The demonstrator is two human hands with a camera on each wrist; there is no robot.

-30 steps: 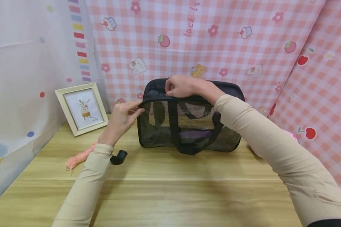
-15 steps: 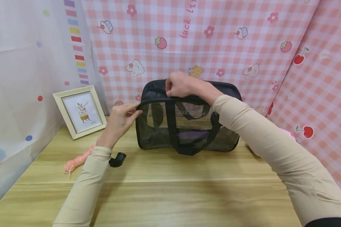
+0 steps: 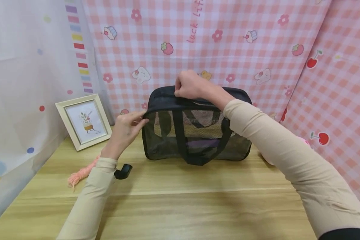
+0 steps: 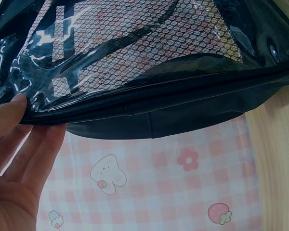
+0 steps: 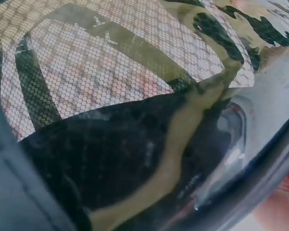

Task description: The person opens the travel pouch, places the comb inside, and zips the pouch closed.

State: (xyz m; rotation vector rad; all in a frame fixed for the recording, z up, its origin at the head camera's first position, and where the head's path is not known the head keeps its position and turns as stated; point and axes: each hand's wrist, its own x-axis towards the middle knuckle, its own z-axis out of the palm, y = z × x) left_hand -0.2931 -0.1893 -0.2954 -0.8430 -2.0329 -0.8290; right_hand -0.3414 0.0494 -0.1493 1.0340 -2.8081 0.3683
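Observation:
A black bag (image 3: 165,151) with clear panels and mesh stands upright on the table in the head view. Its strap handle hangs down the front, and something purple shows through the lower panel. My left hand (image 3: 126,131) pinches the bag's upper left corner; in the left wrist view the thumb lies on the clear panel, with fingers under the black edge. Above the bag's top, left of its middle, my right hand (image 3: 192,85) has curled fingers gripping the bag there. Whether a zipper pull is between those fingertips is hidden. The right wrist view shows mostly clear panel and mesh.
A cream picture frame (image 3: 84,121) leans at the back left. A skein of peach yarn (image 3: 82,173) lies partly behind the left sleeve, where a black bent piece (image 3: 123,171) juts out. Pink objects are mostly hidden behind the right sleeve. Patterned cloth (image 3: 171,70) hangs behind.
My right hand has risen slightly relative to the bag's top, and the top panel beneath it looks flatter. The left hand keeps its pinch on the corner. The head view has shifted a little.

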